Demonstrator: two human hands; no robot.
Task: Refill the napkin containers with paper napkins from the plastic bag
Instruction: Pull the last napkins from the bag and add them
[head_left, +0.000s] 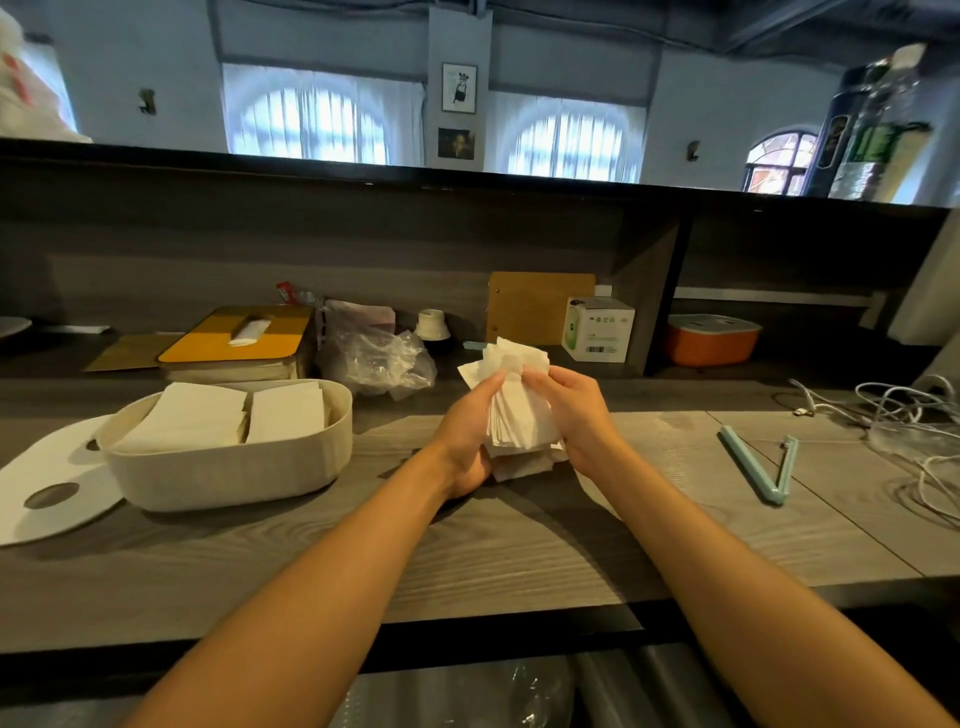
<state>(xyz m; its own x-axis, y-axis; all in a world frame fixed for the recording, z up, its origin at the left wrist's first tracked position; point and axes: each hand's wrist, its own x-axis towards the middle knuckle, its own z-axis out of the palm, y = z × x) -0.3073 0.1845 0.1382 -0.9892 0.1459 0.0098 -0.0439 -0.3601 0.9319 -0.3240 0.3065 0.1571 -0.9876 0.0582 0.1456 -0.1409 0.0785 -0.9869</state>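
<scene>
Grey wood-grain laminate covers the bench (519, 545), with a darker shelf recess running behind it and 2 arched, curtained windows glowing beyond the raised counter edge. I see both hands up over the middle of the bench, holding 1 fanned stack of napkins (519, 410) between them: thin, white, square-cut paper sheets, splayed at the top and bunched lower down. The left hand (470, 441) wraps the stack from its left side, fingers curled around the lower edge; the right hand (574, 410) grips it from the right, thumb pressed on the front sheets.

Left of the hands sits the open napkin container (228, 467), a cream, matte, rounded-oblong tub already holding 2 side-by-side piles of folded napkins. Its flat white lid (47, 499), oval with a round hole, lies on the bench and runs under the tub's left end. Behind the tub stands a closed container with a mustard-yellow lid (234, 338), a napkin poking through its slot. Just beside it lies the crinkled, clear plastic bag (379, 358). To the right, a pale blue bag clip (761, 467) lies open in a V, near tangled white cables (904, 415).
</scene>
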